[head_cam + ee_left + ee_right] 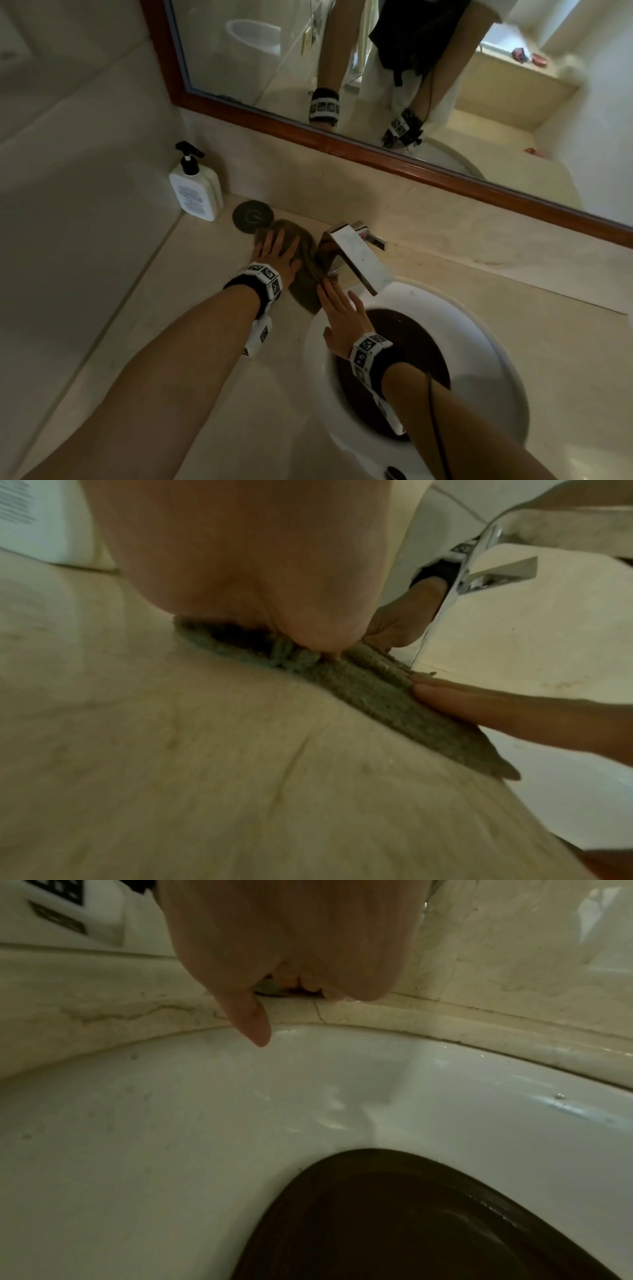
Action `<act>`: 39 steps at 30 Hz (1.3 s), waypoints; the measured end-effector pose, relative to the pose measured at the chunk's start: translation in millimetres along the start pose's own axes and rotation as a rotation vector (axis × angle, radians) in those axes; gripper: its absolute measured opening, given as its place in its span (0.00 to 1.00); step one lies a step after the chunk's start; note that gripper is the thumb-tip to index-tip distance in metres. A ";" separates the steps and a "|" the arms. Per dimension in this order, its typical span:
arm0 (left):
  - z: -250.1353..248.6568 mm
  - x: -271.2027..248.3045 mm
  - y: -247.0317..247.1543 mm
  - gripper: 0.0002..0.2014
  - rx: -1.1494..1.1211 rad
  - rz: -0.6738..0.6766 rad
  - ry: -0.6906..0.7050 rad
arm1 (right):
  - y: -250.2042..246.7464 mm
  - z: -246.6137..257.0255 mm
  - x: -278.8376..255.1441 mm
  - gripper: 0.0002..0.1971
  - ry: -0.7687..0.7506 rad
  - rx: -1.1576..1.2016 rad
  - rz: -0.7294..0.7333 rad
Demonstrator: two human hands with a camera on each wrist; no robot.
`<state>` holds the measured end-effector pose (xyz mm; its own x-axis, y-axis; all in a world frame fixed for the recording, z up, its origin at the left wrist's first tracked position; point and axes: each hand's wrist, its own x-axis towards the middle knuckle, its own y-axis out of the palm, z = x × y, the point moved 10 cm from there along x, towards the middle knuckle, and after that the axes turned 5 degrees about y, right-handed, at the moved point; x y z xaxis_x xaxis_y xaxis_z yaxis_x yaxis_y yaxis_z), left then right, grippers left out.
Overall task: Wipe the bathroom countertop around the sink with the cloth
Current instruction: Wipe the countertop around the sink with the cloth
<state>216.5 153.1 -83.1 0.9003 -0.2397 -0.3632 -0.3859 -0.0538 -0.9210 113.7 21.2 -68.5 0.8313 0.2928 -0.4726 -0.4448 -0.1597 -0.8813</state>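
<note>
A grey-green cloth lies on the beige stone countertop just left of the chrome tap. My left hand presses flat on the cloth's far part, fingers spread and straight. My right hand lies flat with straight fingers over the sink's left rim, its fingertips touching the cloth's near edge. The left wrist view shows the cloth under my palm, with the right hand's fingertips on its edge. In the right wrist view my thumb points down at the white sink rim.
A white pump bottle stands at the back left corner, a dark round disc beside it. The white sink has a dark basin. A wood-framed mirror runs along the back wall. A side wall borders the left.
</note>
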 end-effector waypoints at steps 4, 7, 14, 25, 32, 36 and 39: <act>-2.5 12.0 -2.3 0.31 0.017 0.004 0.023 | -0.1 -2.2 3.5 0.44 0.010 0.003 0.024; -3.0 10.6 -1.9 0.30 0.023 -0.012 0.029 | 1.5 -2.5 3.8 0.45 0.014 0.010 0.041; -0.3 -13.0 8.8 0.32 -0.073 -0.003 -0.011 | 4.7 -1.9 -0.9 0.45 0.000 0.042 0.044; -14.8 -98.8 42.5 0.41 -0.099 0.002 -0.109 | 15.6 -27.2 -42.3 0.28 0.157 0.489 -0.087; -14.9 -134.4 23.4 0.31 -0.147 -0.160 -0.090 | 34.0 -2.5 -33.7 0.31 0.315 1.107 0.101; -7.8 -132.7 12.4 0.27 -0.289 -0.207 -0.075 | 37.1 14.7 -28.0 0.32 0.376 1.192 0.117; 1.3 -124.1 13.2 0.28 -0.361 -0.149 -0.110 | 39.3 15.6 -24.4 0.30 0.457 1.223 0.084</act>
<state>99.9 183.5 -50.4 0.9605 -0.0992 -0.2602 -0.2774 -0.4222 -0.8630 70.7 22.6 -91.7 0.7163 -0.0597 -0.6952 -0.3123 0.8636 -0.3959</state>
